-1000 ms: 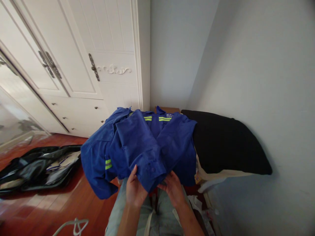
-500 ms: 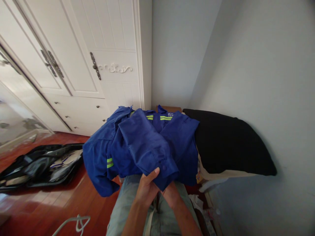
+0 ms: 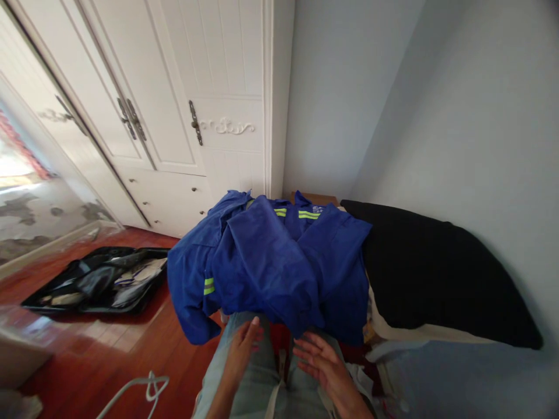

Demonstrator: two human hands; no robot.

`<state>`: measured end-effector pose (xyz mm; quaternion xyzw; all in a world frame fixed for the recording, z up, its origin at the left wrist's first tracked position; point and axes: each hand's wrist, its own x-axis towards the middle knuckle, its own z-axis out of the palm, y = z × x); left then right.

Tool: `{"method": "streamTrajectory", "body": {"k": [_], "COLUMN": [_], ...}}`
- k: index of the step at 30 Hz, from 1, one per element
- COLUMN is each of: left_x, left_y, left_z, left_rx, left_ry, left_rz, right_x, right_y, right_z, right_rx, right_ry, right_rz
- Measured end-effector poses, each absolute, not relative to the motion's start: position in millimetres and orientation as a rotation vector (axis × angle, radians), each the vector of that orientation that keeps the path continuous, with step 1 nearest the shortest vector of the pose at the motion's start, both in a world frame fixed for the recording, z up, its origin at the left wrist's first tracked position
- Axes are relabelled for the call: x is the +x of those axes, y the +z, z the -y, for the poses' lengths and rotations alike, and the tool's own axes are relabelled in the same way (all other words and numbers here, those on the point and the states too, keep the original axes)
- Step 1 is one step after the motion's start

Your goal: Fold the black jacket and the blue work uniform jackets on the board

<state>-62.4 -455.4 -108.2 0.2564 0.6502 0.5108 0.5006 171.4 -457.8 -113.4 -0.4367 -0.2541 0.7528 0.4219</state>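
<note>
A blue work jacket with yellow-green reflective stripes lies spread over a surface in front of my knees, one sleeve folded across its front. Just below its near edge, my left hand is open above my left thigh, holding nothing. My right hand is also open, fingers spread, close to the cuff end of the folded sleeve. Whether its fingertips touch the cloth I cannot tell. The other sleeve hangs down at the left side.
To the right lies a black cloth-covered board with a pale edge, against the wall. An open black suitcase with clothes rests on the red wooden floor. A white wardrobe stands behind. A white cord lies at lower left.
Both hands have let go of the sleeve cuff and moved apart, toward me. The cuff now lies down on the jacket's front edge. The view has turned slightly left.
</note>
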Motion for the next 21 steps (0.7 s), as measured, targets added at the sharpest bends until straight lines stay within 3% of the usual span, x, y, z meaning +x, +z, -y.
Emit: {"method": "streamTrajectory", "body": {"k": [5,14,21], "left_x": [-116,-123,-138], "left_y": [-108,-132,-136], "left_z": [443,423,433], "left_rx": [0.617,0.297,0.203], "left_ry": [1.702,1.774,1.555], "left_rz": [-1.908,-1.583,-1.51], "right_x": [182,200,217], "right_y": [-107,-143,-180], "right_z": [453,437,436], "right_rx": [-1.213,-1.389,-1.411], "right_ry": [1.744,1.642,1.571], "right_rz": [0.832,0.596,0.306]}}
